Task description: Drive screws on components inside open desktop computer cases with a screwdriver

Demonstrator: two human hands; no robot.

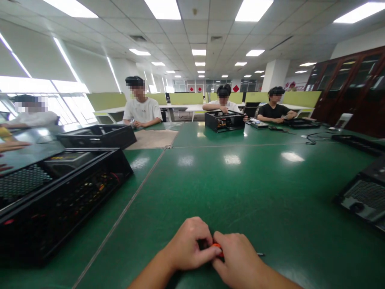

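Note:
My two hands meet low at the centre of the green table [240, 188]. My left hand [188, 243] is curled closed around the black and orange handle of a small screwdriver [217, 247]. My right hand [237, 259] is closed on the same tool from the right side. A thin metal tip [260, 254] pokes out to the right of my right hand, lying just above the table top. Most of the screwdriver is hidden under my fingers.
An open black computer case [60, 192] sits at the left, another case [99, 135] behind it. A dark case part [363, 196] lies at the right edge. Three people sit at the far side with a further open case [225, 120]; someone's hand [12, 146] shows at left.

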